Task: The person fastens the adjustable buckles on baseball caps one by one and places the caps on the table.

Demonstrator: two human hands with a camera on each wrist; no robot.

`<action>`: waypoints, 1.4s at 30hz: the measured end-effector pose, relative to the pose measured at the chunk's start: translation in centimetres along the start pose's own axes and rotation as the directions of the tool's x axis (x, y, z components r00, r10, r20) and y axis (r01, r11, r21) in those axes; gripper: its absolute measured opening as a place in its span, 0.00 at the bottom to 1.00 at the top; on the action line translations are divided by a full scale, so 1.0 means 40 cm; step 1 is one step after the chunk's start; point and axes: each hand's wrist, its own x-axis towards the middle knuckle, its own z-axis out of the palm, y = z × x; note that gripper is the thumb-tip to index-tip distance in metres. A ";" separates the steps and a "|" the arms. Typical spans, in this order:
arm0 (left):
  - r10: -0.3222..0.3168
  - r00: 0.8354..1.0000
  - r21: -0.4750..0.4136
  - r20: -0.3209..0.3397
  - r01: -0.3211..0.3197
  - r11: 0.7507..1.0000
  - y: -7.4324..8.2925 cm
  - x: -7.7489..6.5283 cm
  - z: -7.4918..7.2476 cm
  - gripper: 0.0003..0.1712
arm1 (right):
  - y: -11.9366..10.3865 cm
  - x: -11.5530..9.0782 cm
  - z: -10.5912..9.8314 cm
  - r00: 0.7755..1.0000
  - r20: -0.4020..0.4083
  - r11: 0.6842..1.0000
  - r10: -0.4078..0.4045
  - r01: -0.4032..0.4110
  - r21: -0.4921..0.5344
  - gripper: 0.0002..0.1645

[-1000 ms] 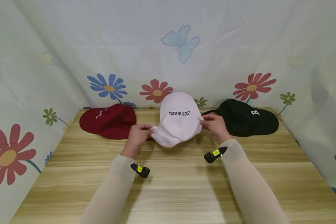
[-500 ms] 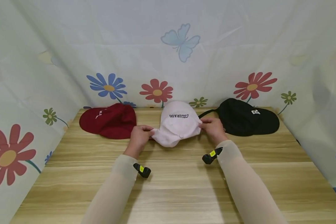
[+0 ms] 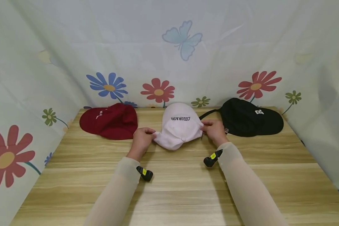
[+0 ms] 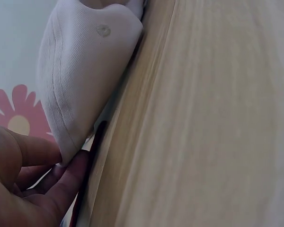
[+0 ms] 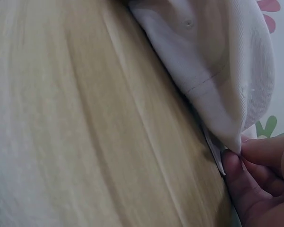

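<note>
A white baseball cap (image 3: 180, 125) with dark COLORADO lettering lies at the back middle of the table, its brim toward the wall. My left hand (image 3: 142, 138) pinches the cap's left edge between thumb and fingers. At the opposite edge, my right hand (image 3: 215, 130) pinches the fabric in the same way. In the left wrist view the white cap (image 4: 85, 71) tapers into the pinching fingertips, close to the tabletop. The right wrist view has the cap's edge (image 5: 217, 104) held by thumb and finger, with a strap end beneath.
To the left lies a dark red cap (image 3: 110, 121), brim pointing left. A black cap (image 3: 250, 117) with a white R lies to the right, its strap (image 3: 208, 113) reaching toward the white cap. The wooden table (image 3: 175, 188) ends at a flower-printed cloth wall (image 3: 124, 50).
The white cap has come down onto the table, its brim end lowering from in front of the wall. My right hand has shifted slightly left and away from the black cap's strap.
</note>
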 end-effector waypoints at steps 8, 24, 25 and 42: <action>0.038 0.999 0.045 -0.010 -0.038 0.998 0.011 -0.007 -0.002 0.07 | 0.002 0.001 0.000 1.000 -0.022 1.000 -0.019 0.018 -0.024 0.18; 0.060 0.998 0.022 -0.027 -0.059 0.998 0.008 -0.014 0.003 0.09 | 0.011 -0.004 -0.003 0.998 -0.040 0.997 -0.050 0.048 -0.057 0.17; 0.061 0.998 0.018 -0.029 -0.060 0.998 0.007 -0.014 0.003 0.10 | 0.012 -0.005 -0.004 0.998 -0.036 0.997 -0.052 0.050 -0.057 0.17; 0.236 0.967 0.124 -0.100 -0.223 0.967 0.059 -0.042 0.019 0.13 | 0.020 -0.043 -0.088 0.990 -0.123 0.997 -0.074 0.074 -0.001 0.17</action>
